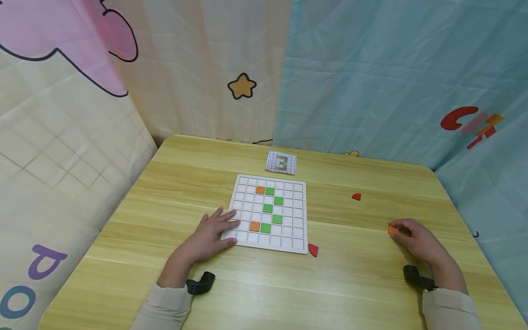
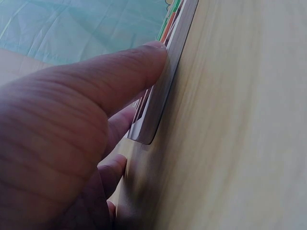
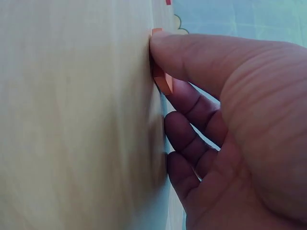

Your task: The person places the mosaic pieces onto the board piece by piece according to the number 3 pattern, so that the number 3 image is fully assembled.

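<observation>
A white grid board [image 1: 284, 238] lies on the table, with several green square tiles [image 1: 267, 208] and two orange ones [image 1: 255, 226] in its cells. My left hand [image 1: 208, 234] rests at the board's lower left edge, fingers spread. In the left wrist view the thumb [image 2: 151, 62] lies on the board's rim [image 2: 152, 115]. Far to the right of the board, my right hand [image 1: 418, 238] pinches an orange tile [image 1: 393, 229] between thumb and fingers, close over the tabletop. The right wrist view shows this orange tile [image 3: 165, 82] edge-on, partly covered by the thumb.
Behind the board lies a small printed pattern card [image 1: 281, 162]. One red quarter-circle piece [image 1: 313, 250] is beside the board's lower right corner; another red piece [image 1: 356, 197] lies farther back, to the right. Printed curtains [image 1: 363, 82] hang behind the wooden table [image 1: 330, 293].
</observation>
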The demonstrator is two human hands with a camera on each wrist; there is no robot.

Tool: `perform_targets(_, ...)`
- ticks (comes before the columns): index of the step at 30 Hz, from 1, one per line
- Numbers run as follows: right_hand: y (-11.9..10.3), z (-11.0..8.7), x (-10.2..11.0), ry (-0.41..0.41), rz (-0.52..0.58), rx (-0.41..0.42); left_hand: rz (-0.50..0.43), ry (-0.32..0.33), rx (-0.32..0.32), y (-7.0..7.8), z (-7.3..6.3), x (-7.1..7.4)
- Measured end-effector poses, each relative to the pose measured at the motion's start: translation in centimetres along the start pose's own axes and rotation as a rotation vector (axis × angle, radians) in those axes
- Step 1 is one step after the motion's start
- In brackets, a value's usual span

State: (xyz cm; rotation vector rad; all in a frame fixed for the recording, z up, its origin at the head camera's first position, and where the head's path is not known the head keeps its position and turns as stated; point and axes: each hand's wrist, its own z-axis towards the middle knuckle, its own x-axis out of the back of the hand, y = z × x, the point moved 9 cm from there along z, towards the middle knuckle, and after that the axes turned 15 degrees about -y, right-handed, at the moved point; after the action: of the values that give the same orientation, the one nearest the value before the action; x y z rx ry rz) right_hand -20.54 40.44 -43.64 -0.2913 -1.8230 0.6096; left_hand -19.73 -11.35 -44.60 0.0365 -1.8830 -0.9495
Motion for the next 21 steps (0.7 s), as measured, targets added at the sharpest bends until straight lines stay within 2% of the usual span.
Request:
perform_targets(11,0.1,0.2,0.3,0.027,-0.003,-0.022,0.0,0.003,-0.009,0.1,0.1,0.0)
perform_targets(21,-3.3,2.2,0.6,-0.005,0.019,0.047,0.002,0.009,-0.01,0.0,0.1,0.0)
